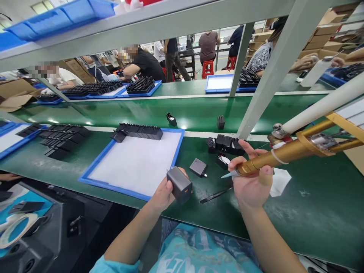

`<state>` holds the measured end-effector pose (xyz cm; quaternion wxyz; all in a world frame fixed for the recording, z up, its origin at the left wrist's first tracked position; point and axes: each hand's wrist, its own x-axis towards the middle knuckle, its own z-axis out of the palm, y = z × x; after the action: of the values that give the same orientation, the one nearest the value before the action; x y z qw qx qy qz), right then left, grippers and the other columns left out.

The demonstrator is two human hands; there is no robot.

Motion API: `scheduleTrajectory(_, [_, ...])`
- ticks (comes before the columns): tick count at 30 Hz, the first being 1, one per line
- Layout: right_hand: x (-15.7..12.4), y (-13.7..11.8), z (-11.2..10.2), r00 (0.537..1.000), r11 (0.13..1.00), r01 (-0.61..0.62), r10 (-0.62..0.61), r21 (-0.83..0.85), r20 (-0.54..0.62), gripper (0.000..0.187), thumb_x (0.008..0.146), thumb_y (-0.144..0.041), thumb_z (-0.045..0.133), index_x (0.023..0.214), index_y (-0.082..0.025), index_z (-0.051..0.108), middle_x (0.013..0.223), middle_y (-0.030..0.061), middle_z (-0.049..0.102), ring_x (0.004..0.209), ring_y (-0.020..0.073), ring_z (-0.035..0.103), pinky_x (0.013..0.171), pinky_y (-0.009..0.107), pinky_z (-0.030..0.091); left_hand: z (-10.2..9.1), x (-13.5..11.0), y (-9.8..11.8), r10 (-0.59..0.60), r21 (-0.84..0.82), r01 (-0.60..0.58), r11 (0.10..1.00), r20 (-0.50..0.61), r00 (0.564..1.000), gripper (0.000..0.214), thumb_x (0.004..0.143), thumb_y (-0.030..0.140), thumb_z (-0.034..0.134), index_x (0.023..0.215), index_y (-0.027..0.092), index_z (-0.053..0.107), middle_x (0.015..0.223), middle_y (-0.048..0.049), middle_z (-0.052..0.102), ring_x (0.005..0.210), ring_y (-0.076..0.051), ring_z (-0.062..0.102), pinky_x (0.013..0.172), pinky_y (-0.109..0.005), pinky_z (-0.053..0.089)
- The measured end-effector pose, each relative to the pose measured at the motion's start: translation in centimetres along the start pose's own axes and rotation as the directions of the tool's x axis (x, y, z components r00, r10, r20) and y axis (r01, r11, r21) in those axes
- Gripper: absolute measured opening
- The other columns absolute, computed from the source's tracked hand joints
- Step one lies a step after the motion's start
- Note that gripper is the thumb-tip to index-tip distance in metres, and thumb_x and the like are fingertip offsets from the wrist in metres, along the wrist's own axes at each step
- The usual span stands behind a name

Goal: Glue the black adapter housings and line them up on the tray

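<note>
In my left hand (165, 191) is a black power adapter (179, 185), gripped between thumb and fingers and raised over the front of the green bench. My right hand (253, 182) is closed around a gold-coloured glue dispenser (273, 157) whose pale blue tapered nozzle (228, 174) points left, apart from the adapter. Between the hands, another adapter (198, 167) lies on the bench. Tweezers (214, 196) rest below it. Close to the nozzle is an open black housing (223, 161) with white inside. Behind it stands a row of black adapter housings (226, 144).
A blue-rimmed tray (113, 189) with a white liner holds a row of adapters (140, 131) at its back. More black housings (62, 138) are stacked to its left. Two single adapters stand on the green belt (196, 113). A slanted frame post (264, 83) rises at right. Co-workers sit beyond.
</note>
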<state>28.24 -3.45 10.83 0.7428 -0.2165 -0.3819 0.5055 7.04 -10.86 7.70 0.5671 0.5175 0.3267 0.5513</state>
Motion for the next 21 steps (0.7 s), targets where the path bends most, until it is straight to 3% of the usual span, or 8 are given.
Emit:
scheduleTrajectory(3, [0.0, 0.1, -0.1, 1.0, 1.0, 0.004, -0.004, 0.015, -0.004, 0.027, 0.083, -0.043, 0.059, 0.104, -0.027, 0.059, 0.116, 0.0063, 0.066, 0.061, 0.0142, 0.065, 0.053, 0.03, 0.05, -2.1, 1.1, 0.6, 0.033, 0.474, 0.022, 0.88, -0.107, 0.994, 0.048, 0.089, 0.063, 0.047, 0.109, 0.02, 0.057, 0.089, -0.0062, 0.064, 0.078, -0.02, 0.059, 0.066, -0.031, 0.044])
scheduleTrajectory(4, [0.1, 0.2, -0.2, 1.0, 1.0, 0.005, -0.004, 0.016, -0.005, 0.027, 0.083, -0.043, 0.059, 0.104, -0.027, 0.06, 0.115, 0.0066, 0.066, 0.061, 0.0144, 0.065, 0.053, 0.03, 0.049, -3.3, 2.1, 0.8, 0.079, 0.676, 0.042, 0.736, -0.147, 0.986, 0.045, 0.088, 0.059, 0.052, 0.108, 0.02, 0.058, 0.094, -0.0072, 0.064, 0.084, -0.022, 0.059, 0.072, -0.033, 0.044])
scheduleTrajectory(6, [0.1, 0.2, -0.2, 1.0, 1.0, 0.002, -0.002, 0.011, -0.005, 0.027, 0.083, -0.044, 0.059, 0.104, -0.026, 0.06, 0.116, 0.0074, 0.065, 0.061, 0.0142, 0.064, 0.053, 0.03, 0.049, -6.1, 4.7, 1.2, 0.202, 0.947, 0.112, 0.302, -0.178, 0.963, 0.041, 0.083, 0.055, 0.06, 0.102, 0.019, 0.062, 0.094, -0.0093, 0.065, 0.095, -0.027, 0.056, 0.084, -0.039, 0.041])
scheduleTrajectory(8, [0.1, 0.3, -0.2, 1.0, 1.0, -0.001, 0.001, 0.0, -0.001, 0.028, 0.083, -0.045, 0.059, 0.104, -0.026, 0.06, 0.116, 0.0077, 0.064, 0.058, 0.0135, 0.063, 0.053, 0.031, 0.048, -9.4, 7.9, 1.4, 0.244, 0.974, 0.217, -0.071, -0.195, 0.95, 0.04, 0.086, 0.054, 0.056, 0.1, 0.018, 0.063, 0.094, -0.0121, 0.066, 0.102, -0.031, 0.053, 0.09, -0.043, 0.037])
scheduleTrajectory(9, [0.1, 0.3, -0.2, 1.0, 1.0, 0.002, -0.002, -0.005, 0.001, 0.029, 0.083, -0.045, 0.059, 0.104, -0.026, 0.06, 0.116, 0.0076, 0.064, 0.057, 0.0132, 0.063, 0.053, 0.031, 0.048, -10.9, 9.4, 1.4, 0.246, 0.939, 0.282, -0.195, -0.232, 0.941, 0.04, 0.087, 0.054, 0.053, 0.099, 0.018, 0.064, 0.096, -0.013, 0.066, 0.104, -0.032, 0.052, 0.092, -0.044, 0.036])
scheduleTrajectory(14, [0.0, 0.2, -0.3, 1.0, 1.0, -0.011, 0.011, -0.017, 0.002, 0.027, 0.084, -0.044, 0.058, 0.104, -0.026, 0.058, 0.114, 0.0071, 0.063, 0.058, 0.0129, 0.062, 0.055, 0.032, 0.047, -15.6, 13.7, 0.5, 0.3, 0.874, 0.41, -0.262, -0.33, 0.895, 0.036, 0.084, 0.046, 0.058, 0.097, 0.013, 0.063, 0.111, -0.0215, 0.058, 0.116, -0.039, 0.043, 0.096, -0.05, 0.031])
scheduleTrajectory(18, [-0.1, 0.2, -0.6, 0.999, 0.999, -0.035, 0.034, -0.017, -0.027, 0.028, 0.083, -0.046, 0.058, 0.103, -0.025, 0.058, 0.112, 0.0071, 0.063, 0.057, 0.0126, 0.061, 0.055, 0.031, 0.045, -16.8, 14.9, 0.5, 0.338, 0.825, 0.522, -0.218, -0.438, 0.833, 0.052, 0.083, 0.05, 0.057, 0.117, 0.011, 0.053, 0.122, -0.0223, 0.051, 0.122, -0.04, 0.04, 0.099, -0.05, 0.031])
scheduleTrajectory(21, [-0.1, 0.4, -0.7, 0.998, 0.999, -0.042, 0.041, -0.022, -0.041, 0.028, 0.084, -0.046, 0.057, 0.103, -0.025, 0.057, 0.111, 0.0071, 0.063, 0.057, 0.0122, 0.06, 0.056, 0.031, 0.044, -18.7, 18.0, 2.0, 0.301, 0.791, 0.593, -0.149, -0.535, 0.789, 0.068, 0.083, 0.059, 0.055, 0.131, 0.012, 0.042, 0.129, -0.0216, 0.049, 0.124, -0.037, 0.044, 0.099, -0.046, 0.036])
